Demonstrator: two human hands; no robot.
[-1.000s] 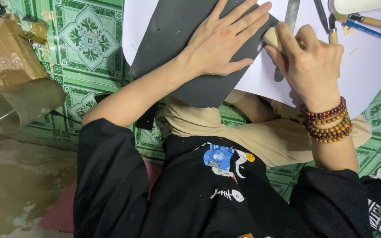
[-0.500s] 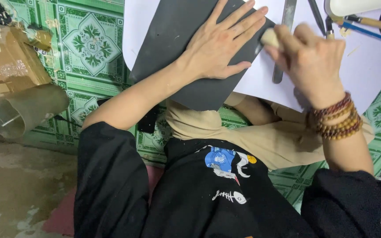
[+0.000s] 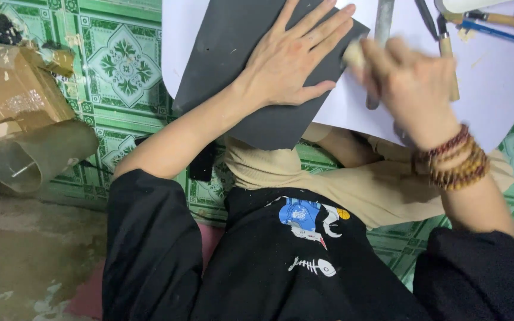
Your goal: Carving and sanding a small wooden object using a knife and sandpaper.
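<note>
Now: pale block at the dark sheet's edge

Clearly the right hand is closed around a pale block, pressing it on the right edge of the dark sheet. Just left of that grip, the left hand lies flat, fingers spread, pinning the sheet, its long axis running away from the body. Compared with a second ago, the right hand sits slightly lower and is blurred.

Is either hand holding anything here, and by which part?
The right hand pinches a small pale block by its near end, though motion blur hides the exact grip. The left hand holds nothing; it lies flat on the dark grey sheet.
</note>
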